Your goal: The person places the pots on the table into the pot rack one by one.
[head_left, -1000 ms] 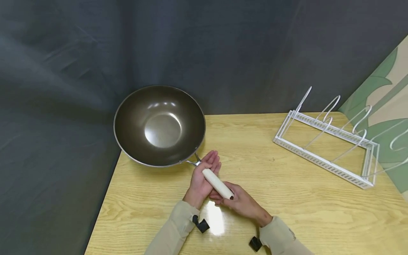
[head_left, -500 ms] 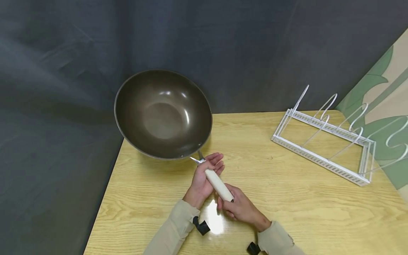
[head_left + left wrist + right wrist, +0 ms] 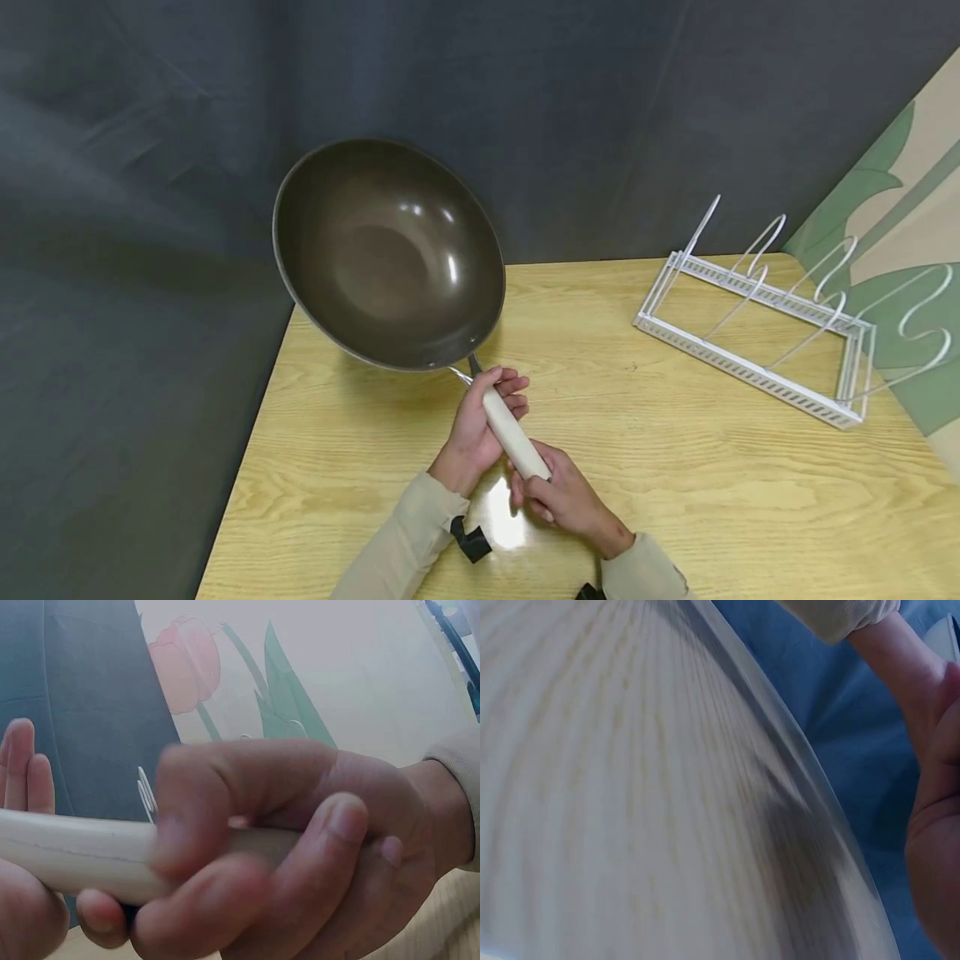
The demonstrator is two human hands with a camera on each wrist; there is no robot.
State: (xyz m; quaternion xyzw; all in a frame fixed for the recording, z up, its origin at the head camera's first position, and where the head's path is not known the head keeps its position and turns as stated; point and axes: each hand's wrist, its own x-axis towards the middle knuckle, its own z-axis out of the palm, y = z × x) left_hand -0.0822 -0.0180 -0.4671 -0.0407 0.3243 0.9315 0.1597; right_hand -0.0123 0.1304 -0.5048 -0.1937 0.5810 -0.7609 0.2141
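Both of your hands are clamped on the cream handle (image 3: 513,433) of the wok (image 3: 386,254): left hand (image 3: 480,421) nearer the bowl, right hand (image 3: 558,496) at the handle's end. The wok is raised and tilted above the counter's (image 3: 675,475) far left corner.

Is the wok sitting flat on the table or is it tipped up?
Tipped up. The wok is lifted, its bowl tilted toward the camera, with both the left hand and right hand gripping its white handle.
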